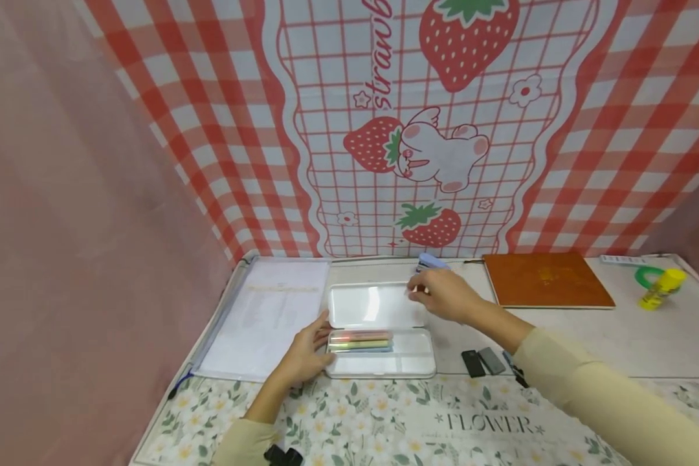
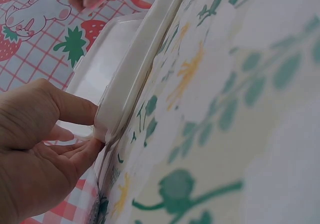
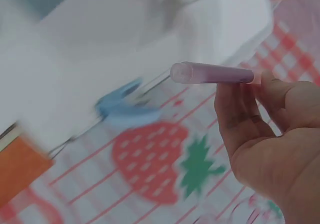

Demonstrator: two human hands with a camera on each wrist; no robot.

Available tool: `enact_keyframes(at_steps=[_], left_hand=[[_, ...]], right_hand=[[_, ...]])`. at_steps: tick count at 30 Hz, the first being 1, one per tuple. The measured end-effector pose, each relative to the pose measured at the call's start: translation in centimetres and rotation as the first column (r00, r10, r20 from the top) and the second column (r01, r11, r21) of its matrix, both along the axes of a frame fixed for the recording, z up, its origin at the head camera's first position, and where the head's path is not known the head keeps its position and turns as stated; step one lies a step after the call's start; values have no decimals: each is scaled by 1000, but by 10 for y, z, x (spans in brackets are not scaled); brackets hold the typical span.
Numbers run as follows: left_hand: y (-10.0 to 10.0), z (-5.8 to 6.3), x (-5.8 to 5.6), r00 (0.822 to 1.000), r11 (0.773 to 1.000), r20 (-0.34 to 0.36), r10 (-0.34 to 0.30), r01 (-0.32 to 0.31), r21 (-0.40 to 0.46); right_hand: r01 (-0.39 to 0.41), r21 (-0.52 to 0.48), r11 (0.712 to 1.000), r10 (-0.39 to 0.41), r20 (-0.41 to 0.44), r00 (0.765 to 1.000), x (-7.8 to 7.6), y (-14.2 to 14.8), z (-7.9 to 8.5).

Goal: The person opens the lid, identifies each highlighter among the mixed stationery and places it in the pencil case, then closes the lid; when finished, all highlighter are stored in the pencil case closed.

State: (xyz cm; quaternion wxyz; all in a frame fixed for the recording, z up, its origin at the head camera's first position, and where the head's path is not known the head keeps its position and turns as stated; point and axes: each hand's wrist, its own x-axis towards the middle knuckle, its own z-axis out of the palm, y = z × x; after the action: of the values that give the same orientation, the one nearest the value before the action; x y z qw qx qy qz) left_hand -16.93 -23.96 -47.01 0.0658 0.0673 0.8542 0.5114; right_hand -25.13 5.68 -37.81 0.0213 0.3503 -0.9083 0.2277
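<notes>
A white pencil case (image 1: 378,372) lies with its lid (image 1: 355,307) flipped back. Inside, at its left part, several coloured pens (image 1: 361,342) lie side by side in red, yellow, green and blue tones. My left hand (image 1: 307,353) grips the case's left end; in the left wrist view the thumb and fingers pinch its corner (image 2: 106,119). Above the lid's right corner is my right hand (image 1: 443,294). It pinches a pink-purple pen (image 3: 215,74) between thumb and fingertips, seen sharply in the right wrist view.
Behind the lid stands a blue stapler (image 1: 431,261). A brown notebook (image 1: 547,281), a glue stick (image 1: 663,289) and a green tape roll (image 1: 645,277) are at the right. Two small dark blocks (image 1: 482,362) lie near the right forearm. A paper-filled folder (image 1: 256,317) lies left.
</notes>
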Motion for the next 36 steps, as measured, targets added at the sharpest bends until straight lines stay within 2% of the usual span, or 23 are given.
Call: enact_keyframes(at_steps=[3, 5, 10, 13, 19, 23, 28, 36], left_hand=[[1, 8, 4, 1000, 1000, -5, -8, 8, 20], [0, 8, 4, 1000, 999, -5, -14, 14, 33], [1, -2, -3, 999, 999, -17, -30, 30, 18], [1, -4, -3, 1000, 999, -9, -26, 26, 19], [-4, -5, -2, 1000, 999, -10, -24, 24, 21], [-4, -3, -2, 1000, 1000, -24, -18, 18, 3], [-3, -3, -3, 1000, 1000, -21, -21, 21, -5], [-6, -6, -4, 1000, 1000, -13, -22, 22, -13]], right_hand=[[-101, -7, 995, 101, 3, 995, 4, -23, -1], [-149, -14, 989, 150, 14, 989, 5, -33, -4], [-201, -39, 979, 202, 40, 979, 4, -42, -14], [-222, -41, 974, 223, 37, 974, 4, -45, -24], [-215, -12, 977, 215, 64, 975, 5, -53, -46], [-205, 41, 978, 204, 44, 978, 8, -58, -54], [-190, 104, 976, 191, 5, 982, 11, -60, -60], [-149, 82, 985, 145, 57, 988, 9, -57, -64]])
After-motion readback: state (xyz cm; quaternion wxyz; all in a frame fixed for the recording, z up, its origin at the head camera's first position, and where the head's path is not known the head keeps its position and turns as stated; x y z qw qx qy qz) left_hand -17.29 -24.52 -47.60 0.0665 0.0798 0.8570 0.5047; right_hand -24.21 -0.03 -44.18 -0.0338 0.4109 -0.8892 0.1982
